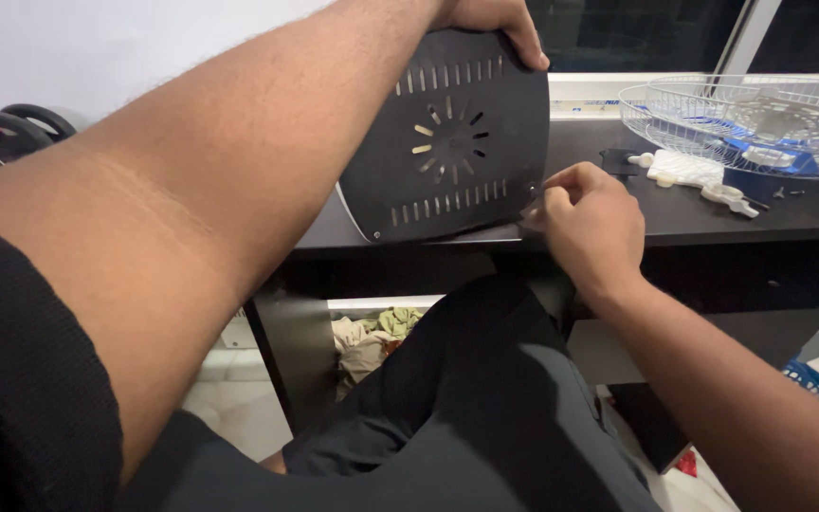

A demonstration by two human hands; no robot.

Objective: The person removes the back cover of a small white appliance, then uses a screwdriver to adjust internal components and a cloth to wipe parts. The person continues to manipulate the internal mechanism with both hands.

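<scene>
Black slotted metal cover panel (447, 142), rounded, stood tilted on edge at front rim of dark desk (675, 213). Risk: slipping off the rim, footing narrow, grip only at top. Left hand (490, 19) curled closed over upper edge. Right hand (590, 223) pinched nearly shut at lower right corner; anything held too small to tell. White wire fan guard (741, 123) well apart, behind.

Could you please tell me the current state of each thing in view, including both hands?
left hand: gripping the panel's top edge.
right hand: fingers pinched at the panel's lower right corner.
black vented panel: held upright, bottom edge on the desk.
dark desk: bearing loose parts.
wire fan guards: detached, lying on the desk.
white plastic parts: lying loose.
</scene>
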